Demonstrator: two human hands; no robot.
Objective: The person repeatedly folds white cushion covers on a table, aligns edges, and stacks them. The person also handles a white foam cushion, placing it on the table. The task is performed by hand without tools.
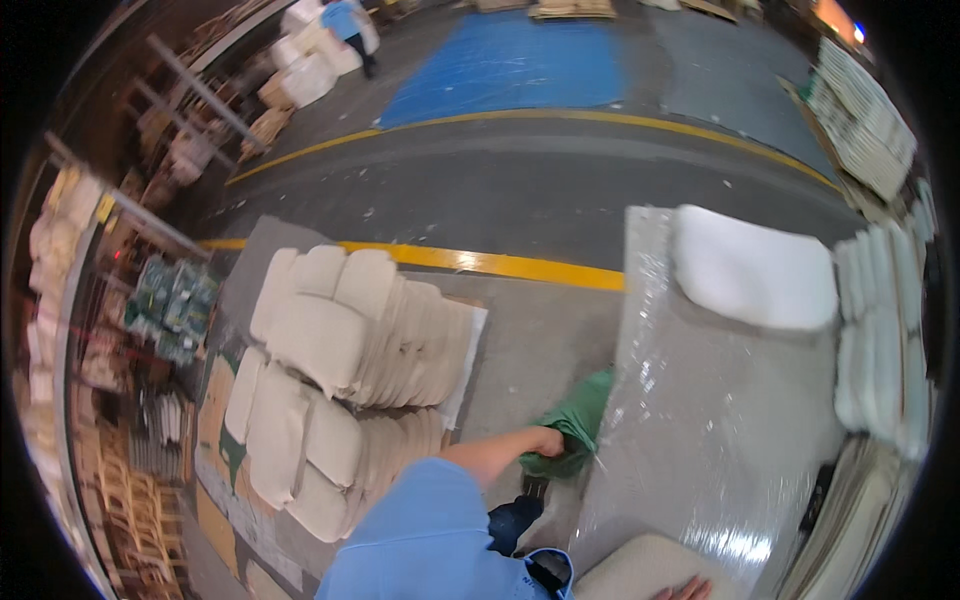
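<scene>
The left hand [548, 441] reaches down from a blue sleeve and closes on a bunched green cloth [580, 420], the fingers curled into its folds so that the cloth is gripped rather than merely touched. The cloth hangs low beside the near left edge of a work table [700, 420], in the gap between the table and the concrete floor, with a dark shoe showing just beneath it. The right hand [690, 590] shows only as fingertips at the bottom edge of the view, lying flat and spread on a beige cushion [640, 565] that sits at the table's near corner; it holds nothing.

The table top is wrapped in shiny clear film that catches the light. At its far end lies a white foam pad [752, 268], and along its right side stands a row of pale padded pieces [880, 340] set on edge.

To the left of the person, well apart from the table, a low pallet carries stacks of cream seat cushions [340, 380], leaning one against the other in two rows. Beyond them a yellow line [490, 263] runs across the grey floor, and farther off lies a blue painted area [510, 65]. Metal shelving [110, 330] with cartons lines the far left. Another person in a blue top [348, 22] stands by white bundles at the far end.
</scene>
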